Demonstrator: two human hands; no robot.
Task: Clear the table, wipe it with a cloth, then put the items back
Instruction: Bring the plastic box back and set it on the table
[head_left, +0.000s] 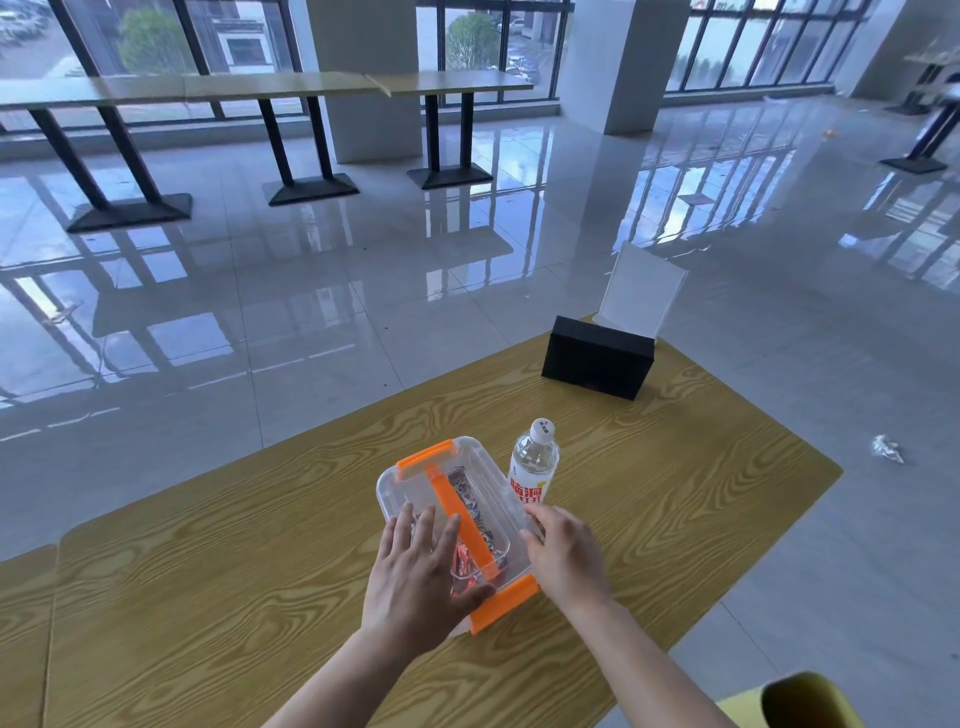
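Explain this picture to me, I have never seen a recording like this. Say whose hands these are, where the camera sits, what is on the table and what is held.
There is no machine here: a person works with bare hands and wears a camera on the head, which looks forward and down. That is why you see two forearms reaching in from the bottom edge.

On the wood-grain table stand a clear box with an orange handle and latches and small wrapped things inside, a water bottle right beside it, and further off a black box with a clear stand behind it.

The left hand lies flat on the clear box's lid, fingers straight. The right hand is against the box's right side; whether it grips is unclear. Nothing is lifted. No cloth shows.
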